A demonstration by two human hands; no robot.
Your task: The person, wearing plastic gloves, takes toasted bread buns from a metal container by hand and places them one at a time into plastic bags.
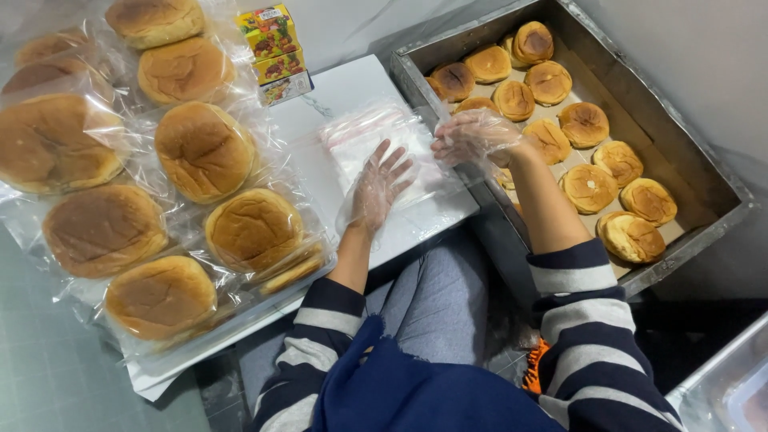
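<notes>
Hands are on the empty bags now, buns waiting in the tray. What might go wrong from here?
The clear bags are stacked flat under the left hand; the loosely gloved fingers may lift several at once. The right hand hovers at the metal tray rim, so its glove could snag there. The bagged buns crowd the white board's left side and may slide off.

Bagged buns (56,140) at far left run off the pic edge, so the count is unclear. Metal tray (720,192): far corner cut off at the top edge. Right hand (474,136) and forearm cover some tray buns (588,188); one near the wrist shows only a sliver. Clear container (724,384) near right mostly out of frame, contents blurred. Small carton (272,52) print too small to tell. Person's lap cut off at bottom.
</notes>
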